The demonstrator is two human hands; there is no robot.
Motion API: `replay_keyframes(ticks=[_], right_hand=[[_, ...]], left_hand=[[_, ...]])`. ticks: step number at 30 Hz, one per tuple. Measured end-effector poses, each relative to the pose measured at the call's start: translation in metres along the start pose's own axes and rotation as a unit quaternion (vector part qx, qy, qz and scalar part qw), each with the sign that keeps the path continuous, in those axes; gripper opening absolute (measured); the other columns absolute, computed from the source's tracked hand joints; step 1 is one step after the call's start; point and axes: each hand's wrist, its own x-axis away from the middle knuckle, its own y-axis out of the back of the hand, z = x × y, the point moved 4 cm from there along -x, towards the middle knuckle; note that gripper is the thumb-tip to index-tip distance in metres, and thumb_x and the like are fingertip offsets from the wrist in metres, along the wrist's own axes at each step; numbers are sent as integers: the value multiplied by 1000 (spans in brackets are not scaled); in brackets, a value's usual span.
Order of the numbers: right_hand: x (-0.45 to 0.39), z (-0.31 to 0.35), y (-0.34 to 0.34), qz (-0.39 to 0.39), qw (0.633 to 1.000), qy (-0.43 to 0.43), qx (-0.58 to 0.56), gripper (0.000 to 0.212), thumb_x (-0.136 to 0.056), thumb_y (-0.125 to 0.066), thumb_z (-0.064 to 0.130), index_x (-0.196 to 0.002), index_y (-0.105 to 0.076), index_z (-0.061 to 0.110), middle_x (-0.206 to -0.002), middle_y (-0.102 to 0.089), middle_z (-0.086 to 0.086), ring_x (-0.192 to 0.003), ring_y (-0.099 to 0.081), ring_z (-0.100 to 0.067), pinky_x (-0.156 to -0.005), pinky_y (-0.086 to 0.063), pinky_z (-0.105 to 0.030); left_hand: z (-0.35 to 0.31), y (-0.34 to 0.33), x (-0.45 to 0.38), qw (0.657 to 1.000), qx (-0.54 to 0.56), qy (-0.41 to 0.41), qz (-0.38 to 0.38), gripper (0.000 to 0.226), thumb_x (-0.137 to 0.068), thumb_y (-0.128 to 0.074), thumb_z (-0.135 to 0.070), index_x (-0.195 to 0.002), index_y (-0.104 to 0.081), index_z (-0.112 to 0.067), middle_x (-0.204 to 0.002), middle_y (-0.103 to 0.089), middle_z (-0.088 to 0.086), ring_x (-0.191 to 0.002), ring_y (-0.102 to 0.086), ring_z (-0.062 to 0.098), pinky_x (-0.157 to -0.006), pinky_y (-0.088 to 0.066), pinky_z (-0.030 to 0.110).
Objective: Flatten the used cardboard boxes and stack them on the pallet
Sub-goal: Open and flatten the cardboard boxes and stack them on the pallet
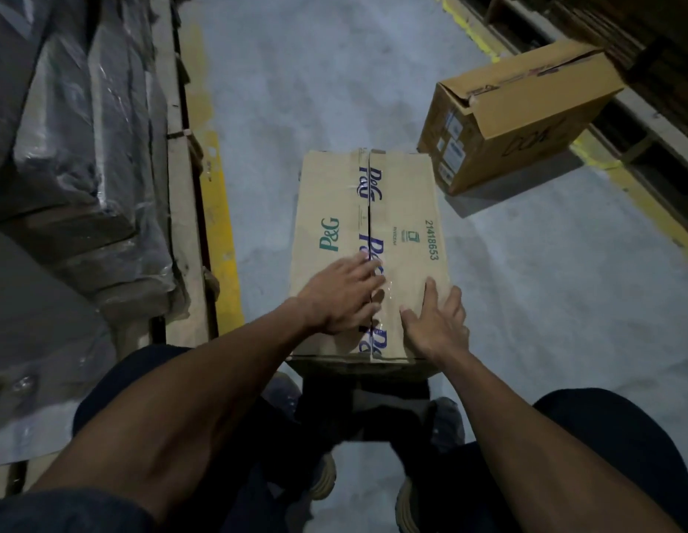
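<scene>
Now both hands, left hand (340, 298), right hand (436, 325), fingers flat on taped box (367, 240) near edge.

Dim warehouse aisle, grey concrete floor (334, 78), kinda scuffed. Worn yellow line (223, 225) painted along left, another yellow line (642, 194) on right. Plastic-wrapped stacks (77, 140) piled on left. Dark racking (634, 40) up top right.

The left hand (340, 298) hides part of the box's (334, 194) taped seam — small label print unreadable.
</scene>
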Motion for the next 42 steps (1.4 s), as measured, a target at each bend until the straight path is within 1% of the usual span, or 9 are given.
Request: replay_keyframes(ticks=[5,9,13,17,22,27,32,35,42], right_hand=[[-4,4,-8,-20,998,-6,62,71,-103,-29,55,-157,10,28,-159,16,-14,-143,-13,-35,-115,-21,-51],[-5,5,-10,-17,997,-11,77,70,-104,-27,52,-157,12,27,-158,18,-19,-141,-14,-36,-112,-23,-51],[-2,6,-8,-18,997,-7,77,70,-105,-27,50,-157,12,26,-158,18,-19,-139,-16,-35,-111,-24,-50],[1,8,-7,-19,997,-4,73,70,-105,-27,50,-158,12,26,-158,16,-18,-140,-16,-36,-113,-23,-51],[2,8,-7,-15,997,-7,72,69,-105,-26,48,-158,12,26,-160,17,-19,-141,-14,-36,-113,-21,-51],[2,9,-8,-19,997,-6,73,69,-104,-27,49,-157,11,26,-159,17,-18,-141,-14,-35,-113,-21,-51],[-1,10,-10,-23,996,-8,85,69,-104,-26,51,-157,11,26,-159,18,-16,-143,-11,-35,-115,-20,-52],[-4,8,-12,-22,996,-9,87,69,-104,-26,51,-157,12,27,-159,18,-16,-144,-11,-35,-115,-20,-51],[1,9,-7,7,996,8,89,69,-104,-26,51,-158,9,26,-163,21,-15,-151,6,-35,-120,-7,-58]], left_hand=[[6,1,-23,977,-140,-158,19,57,-100,-23,-50,-103,-68,-14,-108,-64,10,-114,-54,29,-115,-28,41],[16,30,-28,971,-105,-214,-29,53,-94,-28,-47,-70,-64,-15,-73,-61,6,-75,-54,24,-81,-42,35],[34,66,-10,969,-144,-195,-36,37,-80,-38,-47,-57,-48,-21,-66,-62,1,-68,-57,23,-70,-38,31],[64,81,22,974,-189,-98,74,56,-83,-25,-57,-77,-64,-17,-88,-67,4,-89,-63,25,-80,-45,33],[103,51,58,964,-172,97,180,48,-99,-43,-53,-122,-61,-16,-126,-60,8,-120,-55,26,-99,-43,33],[116,-11,80,938,83,316,119,51,-99,-43,-51,-123,-56,-7,-122,-56,18,-108,-58,34,-91,-49,39],[74,-62,69,817,364,448,-9,56,-106,-32,-49,-134,-40,-1,-133,-55,27,-118,-55,42,-91,-43,42],[69,-76,65,775,401,480,-90,51,-107,-25,-45,-126,-44,-2,-124,-58,28,-113,-55,45,-88,-43,45],[75,-87,61,778,344,511,-125,44,-109,-27,-36,-114,-52,-1,-112,-62,26,-104,-57,46,-79,-40,43]])
